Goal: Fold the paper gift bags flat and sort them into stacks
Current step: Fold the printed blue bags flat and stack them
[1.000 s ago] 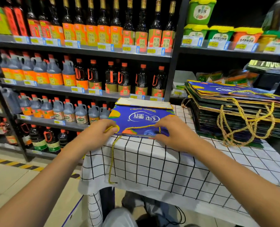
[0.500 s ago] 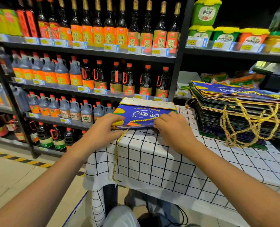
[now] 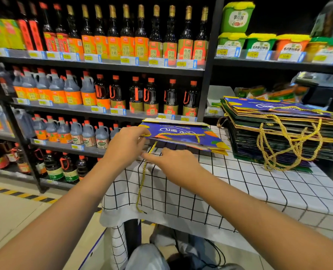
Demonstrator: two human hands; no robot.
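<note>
My left hand (image 3: 127, 145) pinches the near left corner of the blue gift bag (image 3: 183, 135), thumb and fingers closed narrow on its edge, and that edge is lifted clear of the cloth. My right hand (image 3: 174, 165) lies beneath the raised near edge with its fingers stretched out nearly flat toward the left, over the checked tablecloth (image 3: 249, 191); I cannot tell whether the fingertips touch the bag or the yellow cord handle (image 3: 142, 184). That cord hangs from the bag's near edge down over the table's front left edge.

The bag is folded flat and sits at the far left corner of the table, tilted, its far edge down. At the far right of the table stands the stack of flat bags (image 3: 282, 133), their yellow cords looping down its front. Behind, shelves (image 3: 103, 65) hold rows of dark bottles and jugs; green and orange tubs sit on the upper right shelf.

Half a second ago both hands pressed on the bag's near edge from above; since then the near edge has come up, and the right hand has slid out from on top to below it.
</note>
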